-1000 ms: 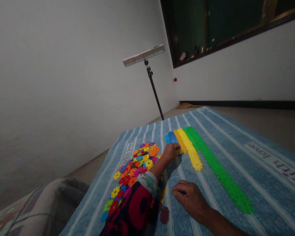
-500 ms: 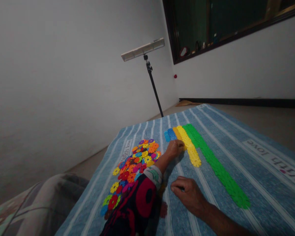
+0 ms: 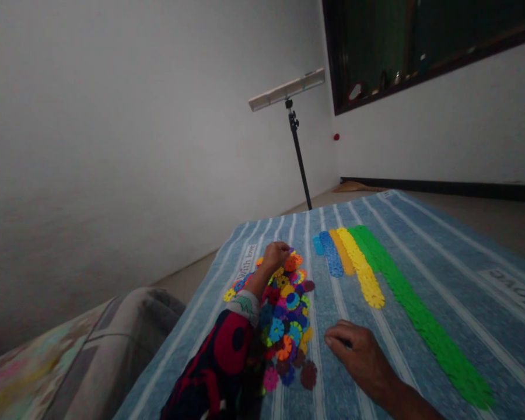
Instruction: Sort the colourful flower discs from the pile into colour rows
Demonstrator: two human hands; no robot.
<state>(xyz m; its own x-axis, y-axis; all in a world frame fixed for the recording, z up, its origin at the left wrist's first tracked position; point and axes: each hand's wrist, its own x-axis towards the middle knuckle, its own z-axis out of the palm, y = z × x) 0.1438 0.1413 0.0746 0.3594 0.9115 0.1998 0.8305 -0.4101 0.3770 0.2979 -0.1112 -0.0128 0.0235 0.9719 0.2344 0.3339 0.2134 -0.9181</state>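
Observation:
At the far end of a mixed pile of notched plastic discs (image 3: pixel 284 326), my left hand (image 3: pixel 276 255) has its fingers pinched together beside a purple disc; whether a piece is between the fingertips I cannot make out. My right hand (image 3: pixel 354 350) rests on the striped cloth with fingers curled in, and nothing shows in it. Sorted discs lie in overlapping rows: a long green row (image 3: pixel 429 326), a yellow row (image 3: pixel 361 265), a short orange-yellow row (image 3: pixel 342 252), a blue row (image 3: pixel 331 254) and a small light-blue group (image 3: pixel 318 245).
A blue striped cloth (image 3: pixel 459 280) with printed words covers the surface. Behind it a lamp panel (image 3: pixel 286 90) stands on a black pole near the wall. Grey fabric (image 3: pixel 126 332) bulges at the left. A dark-framed window (image 3: pixel 385 52) is at the upper right.
My left hand has moved from the orange-yellow row leftward to the pile, uncovering the blue row. The view has turned left. My right hand stays curled on the cloth.

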